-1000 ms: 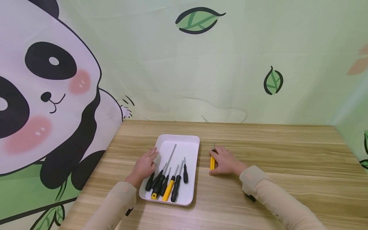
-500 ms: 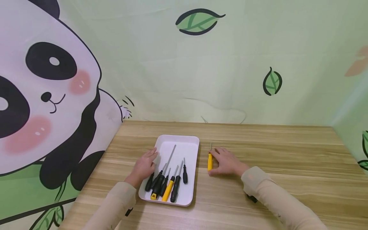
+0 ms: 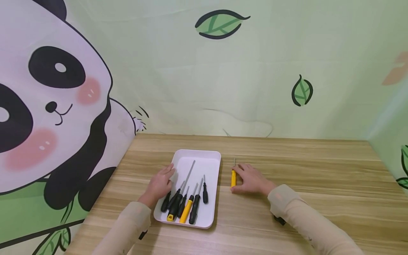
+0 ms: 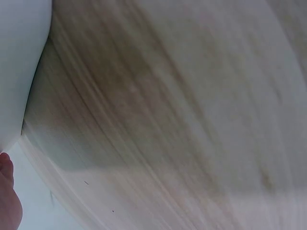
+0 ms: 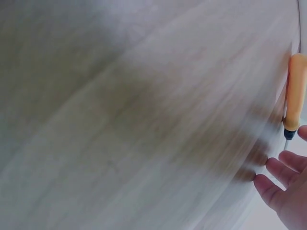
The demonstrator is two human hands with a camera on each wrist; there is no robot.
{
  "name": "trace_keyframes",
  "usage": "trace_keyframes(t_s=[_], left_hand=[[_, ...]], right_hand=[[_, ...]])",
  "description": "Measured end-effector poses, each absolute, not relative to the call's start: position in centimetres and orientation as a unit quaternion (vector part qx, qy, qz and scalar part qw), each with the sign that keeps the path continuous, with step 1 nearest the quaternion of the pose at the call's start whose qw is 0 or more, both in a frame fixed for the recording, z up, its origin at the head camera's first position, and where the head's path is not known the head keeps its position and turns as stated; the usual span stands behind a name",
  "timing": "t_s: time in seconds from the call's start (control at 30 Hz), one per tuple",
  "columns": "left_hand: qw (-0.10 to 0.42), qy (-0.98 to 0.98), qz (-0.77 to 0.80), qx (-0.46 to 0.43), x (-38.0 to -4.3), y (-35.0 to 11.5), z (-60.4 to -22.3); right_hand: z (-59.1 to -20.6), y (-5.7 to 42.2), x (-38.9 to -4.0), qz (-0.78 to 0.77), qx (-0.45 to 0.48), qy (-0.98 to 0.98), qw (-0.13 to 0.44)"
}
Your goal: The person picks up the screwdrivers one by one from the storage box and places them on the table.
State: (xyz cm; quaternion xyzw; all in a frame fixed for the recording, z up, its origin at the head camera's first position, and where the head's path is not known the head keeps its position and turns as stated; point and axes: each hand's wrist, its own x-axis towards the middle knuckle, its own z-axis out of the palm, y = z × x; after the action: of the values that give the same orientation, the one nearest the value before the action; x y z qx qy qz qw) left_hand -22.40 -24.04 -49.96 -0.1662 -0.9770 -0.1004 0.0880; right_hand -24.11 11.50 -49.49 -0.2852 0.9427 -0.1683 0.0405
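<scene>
A white tray [image 3: 208,212] stands on the wooden table, with several screwdrivers inside: mostly black-handled, one yellow [image 3: 186,211]. My left hand [image 3: 159,182] holds the tray's left rim, its thumb side over the inside; in the left wrist view fingertips [image 4: 5,165] show beside the white outer wall. Right of the tray, a yellow-handled screwdriver [image 3: 233,179] lies on the table, shaft pointing away. My right hand [image 3: 251,180] is around it, fingers by the black collar and thumb by the butt end. The right wrist view shows the fingers spread, fingertips [image 5: 273,165] near the table surface, and the handle [image 5: 295,93] beside them.
The wooden table [image 3: 306,170] extends to the right of the hand and behind the tray. A pale green wall sheet [image 3: 255,71] with leaves and a panda print [image 3: 63,106] rises at the table's back and left edges.
The yellow screwdriver beside the tray has shifted slightly left, then a touch back right, near my right fingers. The right hand has barely moved. My left hand and the tray stay put.
</scene>
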Motion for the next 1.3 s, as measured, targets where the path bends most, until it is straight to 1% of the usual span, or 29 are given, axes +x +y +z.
trace_keyframes(t_s=[0.27,0.37,0.47,0.6,0.8,0.93,1.1,1.3], left_hand=[[0.082,-0.978,-0.101,-0.165,-22.5,-24.0,-50.0],[0.089,-0.976,-0.101,-0.172,-22.4,-24.0,-49.9],[0.097,-0.974,-0.103,-0.179,-22.3,-24.0,-49.8],[0.1,-0.973,-0.104,-0.178,-22.2,-24.0,-49.8],[0.104,-0.973,-0.103,-0.177,-22.3,-24.0,-49.9],[0.103,-0.974,-0.099,-0.175,-22.3,-24.0,-49.9],[0.099,-0.975,-0.099,-0.172,-22.3,-24.0,-49.9],[0.098,-0.976,-0.098,-0.17,-22.3,-24.0,-49.9]], right_hand=[[-49.0,11.0,-24.0,-0.189,-0.26,0.946,0.039],[-48.9,10.5,-23.9,-0.196,-0.25,0.948,0.027],[-48.7,9.9,-23.9,-0.201,-0.249,0.947,0.004],[-48.2,9.0,-23.6,-0.211,-0.268,0.939,-0.042],[-47.4,7.5,-22.8,-0.24,-0.291,0.923,-0.081],[-47.4,6.5,-22.4,-0.265,-0.295,0.913,-0.092],[-47.1,5.2,-21.5,-0.285,-0.294,0.908,-0.086],[-47.2,3.8,-20.8,-0.279,-0.309,0.904,-0.099]])
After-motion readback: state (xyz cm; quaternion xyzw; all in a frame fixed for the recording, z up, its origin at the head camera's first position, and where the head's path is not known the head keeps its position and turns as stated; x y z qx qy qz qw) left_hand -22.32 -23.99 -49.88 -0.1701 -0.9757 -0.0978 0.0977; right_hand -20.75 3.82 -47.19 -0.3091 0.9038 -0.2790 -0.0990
